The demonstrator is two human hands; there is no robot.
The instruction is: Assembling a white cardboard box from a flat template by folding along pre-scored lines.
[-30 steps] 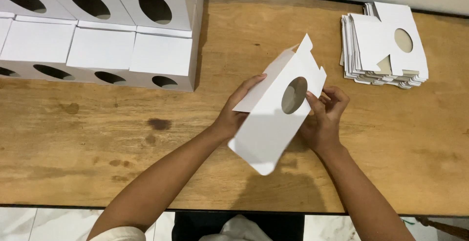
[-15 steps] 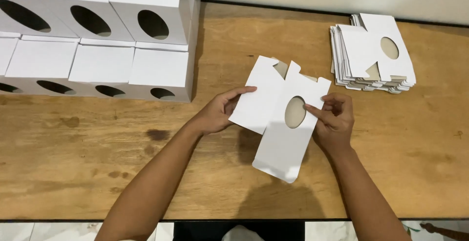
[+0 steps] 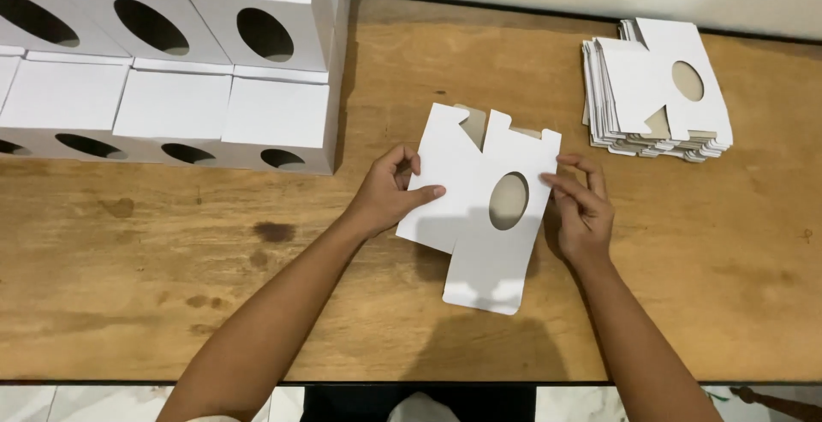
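A flat white cardboard box blank with an oval cut-out lies tilted just above the wooden table, near the middle. My left hand grips its left edge, thumb on top. My right hand holds its right edge with the fingers pressing the upper right corner. The blank has flaps and notches along its top edge.
A stack of the same flat blanks sits at the back right. Several assembled white boxes with oval holes are stacked in two tiers at the back left. A pale wall runs behind the table.
The blank was held up and partly folded open; it has been lowered and flattened toward the table, with both hands following it down to its side edges.
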